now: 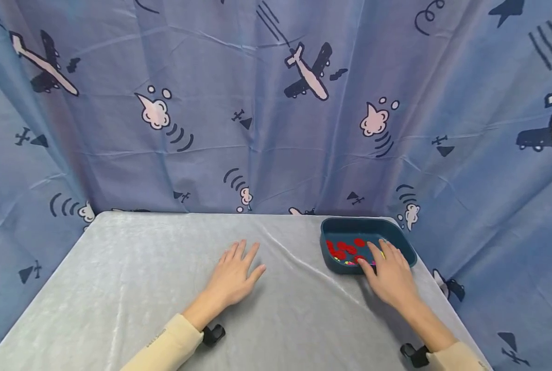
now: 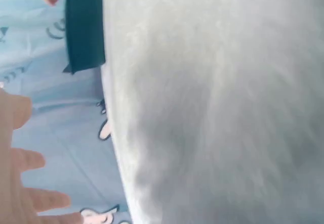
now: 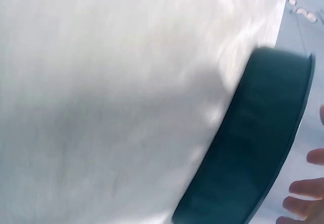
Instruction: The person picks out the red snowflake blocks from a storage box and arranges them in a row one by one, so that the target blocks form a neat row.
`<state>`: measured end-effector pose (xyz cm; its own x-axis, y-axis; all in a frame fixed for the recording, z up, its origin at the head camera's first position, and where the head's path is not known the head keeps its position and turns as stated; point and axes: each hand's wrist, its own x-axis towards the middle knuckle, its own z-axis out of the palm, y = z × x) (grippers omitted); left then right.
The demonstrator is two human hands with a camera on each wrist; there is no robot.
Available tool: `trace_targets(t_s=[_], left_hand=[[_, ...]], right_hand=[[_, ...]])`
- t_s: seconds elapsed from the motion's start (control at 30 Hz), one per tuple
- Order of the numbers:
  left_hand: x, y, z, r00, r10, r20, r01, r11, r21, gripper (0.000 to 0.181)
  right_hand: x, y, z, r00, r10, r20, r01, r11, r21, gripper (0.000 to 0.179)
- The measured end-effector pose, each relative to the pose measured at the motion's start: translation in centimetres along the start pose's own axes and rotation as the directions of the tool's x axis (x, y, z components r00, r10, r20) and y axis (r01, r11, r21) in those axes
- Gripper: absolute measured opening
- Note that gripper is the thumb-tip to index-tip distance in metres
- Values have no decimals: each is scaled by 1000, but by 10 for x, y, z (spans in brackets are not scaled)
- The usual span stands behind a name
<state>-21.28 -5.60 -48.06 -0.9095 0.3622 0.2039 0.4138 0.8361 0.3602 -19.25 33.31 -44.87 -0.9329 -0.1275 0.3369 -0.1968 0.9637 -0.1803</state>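
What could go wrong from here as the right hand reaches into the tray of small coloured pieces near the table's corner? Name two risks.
1. The dark tray sits close to the table's right edge; a push from the right hand might slide it off.
2. The small red pieces lie loose, so straight fingers may scatter them. The left hand rests flat, away from the tray, and cannot steady it.

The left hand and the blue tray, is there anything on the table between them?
No, nothing lies between the left hand and the blue tray. The head view shows only bare grey cloth there, with a crease running across it.
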Motion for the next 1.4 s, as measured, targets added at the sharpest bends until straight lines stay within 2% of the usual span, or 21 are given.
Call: trace_targets(t_s=[0.13, 0.33, 0.47, 0.77, 0.9, 1.0, 1.27, 1.4], left_hand=[[14, 9, 6, 1000, 15, 6, -15, 1000, -20, 63], [30, 24, 10, 999, 28, 21, -26, 997, -68, 63], [40, 34, 14, 999, 39, -1, -39, 994, -102, 63], [63, 55, 27, 994, 42, -101, -63, 975, -213, 57], [72, 67, 33, 995, 25, -97, -53, 954, -295, 55], [79, 76, 39, 998, 15, -65, -37, 934, -354, 56], [95, 95, 54, 1000, -1, 29, 15, 868, -497, 61], [102, 103, 66, 999, -19, 46, 41, 834, -550, 63]], right_hand=[[4, 16, -4, 999, 26, -40, -26, 1000, 2, 56], [10, 38, -9, 995, 94, -38, -93, 995, 39, 58], [13, 52, -10, 989, 144, -26, -142, 988, 63, 61], [16, 82, -9, 978, 206, 30, -208, 970, 125, 65], [16, 93, -6, 973, 220, 68, -228, 962, 151, 65], [15, 100, -4, 967, 235, 93, -249, 951, 186, 65], [14, 115, 4, 939, 303, 160, -340, 884, 321, 64], [11, 118, 6, 930, 321, 178, -366, 853, 372, 63]])
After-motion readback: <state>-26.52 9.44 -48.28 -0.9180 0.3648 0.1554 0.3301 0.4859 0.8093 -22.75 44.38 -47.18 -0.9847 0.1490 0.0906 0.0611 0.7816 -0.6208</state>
